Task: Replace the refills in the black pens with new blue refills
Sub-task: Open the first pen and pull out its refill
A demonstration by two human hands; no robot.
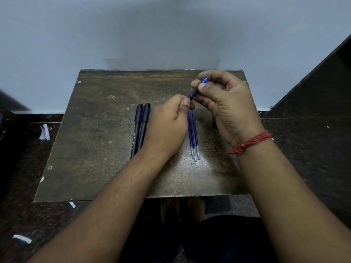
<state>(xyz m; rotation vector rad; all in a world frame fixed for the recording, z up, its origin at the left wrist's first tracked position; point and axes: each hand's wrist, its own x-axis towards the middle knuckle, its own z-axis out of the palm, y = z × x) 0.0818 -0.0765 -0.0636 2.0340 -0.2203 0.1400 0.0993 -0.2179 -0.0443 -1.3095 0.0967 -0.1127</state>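
**Both hands on one pen, above the bench**

Right fingers (202,88) pinch the blue-tipped end of a slim black pen (194,93); the left hand (169,120) grips its lower end, likely to twist the barrel apart. Thin blue refills (193,133), clear-ended, lie below within reach. Two capped matte pens (139,126) wait just left on the scuffed brown bench (95,130).
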